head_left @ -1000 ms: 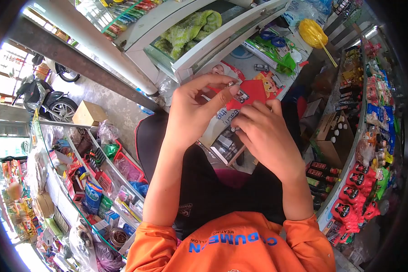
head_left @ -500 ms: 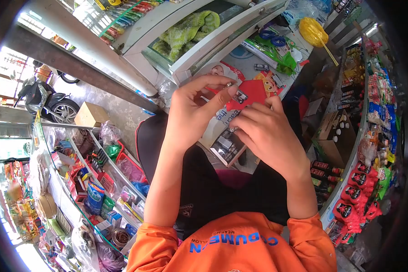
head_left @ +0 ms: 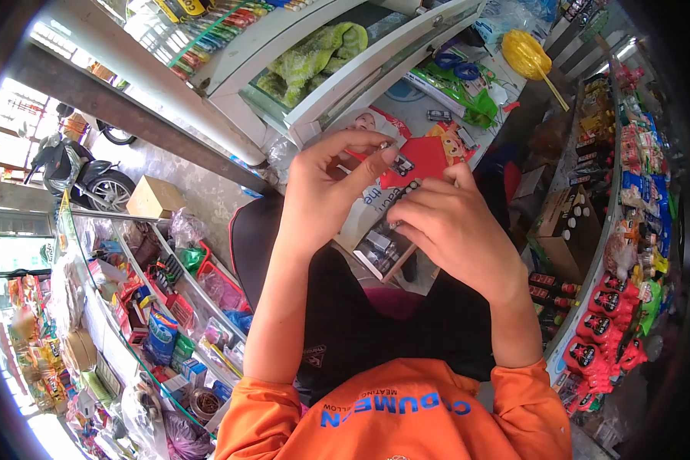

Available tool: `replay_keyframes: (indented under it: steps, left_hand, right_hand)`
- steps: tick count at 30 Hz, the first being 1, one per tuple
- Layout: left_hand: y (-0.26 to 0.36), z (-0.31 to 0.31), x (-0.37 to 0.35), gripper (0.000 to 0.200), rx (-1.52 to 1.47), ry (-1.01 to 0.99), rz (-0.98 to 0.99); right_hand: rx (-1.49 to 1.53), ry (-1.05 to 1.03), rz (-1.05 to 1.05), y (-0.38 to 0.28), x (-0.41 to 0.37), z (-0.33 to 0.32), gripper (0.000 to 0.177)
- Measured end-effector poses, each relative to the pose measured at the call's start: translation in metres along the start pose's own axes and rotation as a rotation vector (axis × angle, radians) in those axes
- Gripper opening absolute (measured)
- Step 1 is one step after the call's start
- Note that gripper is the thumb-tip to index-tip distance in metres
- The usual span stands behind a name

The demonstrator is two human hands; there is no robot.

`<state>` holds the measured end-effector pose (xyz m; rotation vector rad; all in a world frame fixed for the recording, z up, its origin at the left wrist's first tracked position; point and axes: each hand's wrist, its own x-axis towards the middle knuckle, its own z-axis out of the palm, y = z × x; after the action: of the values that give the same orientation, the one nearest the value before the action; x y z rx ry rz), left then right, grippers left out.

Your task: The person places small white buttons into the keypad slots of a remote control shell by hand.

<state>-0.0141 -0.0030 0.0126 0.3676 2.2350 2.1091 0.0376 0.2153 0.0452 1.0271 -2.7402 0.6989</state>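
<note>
My left hand (head_left: 326, 188) pinches a small dark-and-silver battery (head_left: 403, 164) between thumb and fingertips. Close by on the right, my right hand (head_left: 456, 226) has its fingers curled round small dark cylinders (head_left: 408, 188) that look like batteries; the fingers partly hide them. Below the hands sits a small open box (head_left: 377, 247) with dark and silver battery-like pieces inside. A red packet or sheet (head_left: 425, 159) lies behind the fingertips. Farther back on the white surface is another dark battery-like piece (head_left: 440, 116).
Ahead stands a glass display case (head_left: 360, 73) with green cloth (head_left: 314, 61) inside. A green-and-white packet (head_left: 456, 92) lies right of it. Shelves of goods (head_left: 161, 337) line the left; red bottles (head_left: 598, 326) and a carton (head_left: 567, 222) stand right.
The right hand has shifted slightly, and the dark cylinders at its fingertips now show more. My left hand keeps its pinch on the battery almost unmoved.
</note>
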Motion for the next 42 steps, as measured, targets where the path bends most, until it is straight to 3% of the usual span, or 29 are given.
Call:
replay_keyframes:
  steps: [13, 22, 33, 42]
  left_hand:
    - [0.001, -0.001, 0.000, 0.026, 0.019, -0.011, -0.004]
    - [0.000, 0.000, -0.001, 0.025, -0.007, -0.012, 0.000]
    - [0.005, -0.001, -0.001, 0.027, 0.004, -0.008, -0.005]
    - [0.004, -0.001, -0.002, 0.029, -0.011, -0.004, -0.001]
  right_hand:
    - [-0.101, -0.021, 0.029, -0.002, -0.002, -0.001, 0.025]
    - [-0.217, 0.052, 0.099, -0.008, -0.004, 0.019, 0.014]
    - [-0.112, 0.097, 0.240, -0.005, -0.004, 0.040, 0.040]
    - [-0.057, 0.094, 0.240, -0.001, -0.005, 0.036, 0.035]
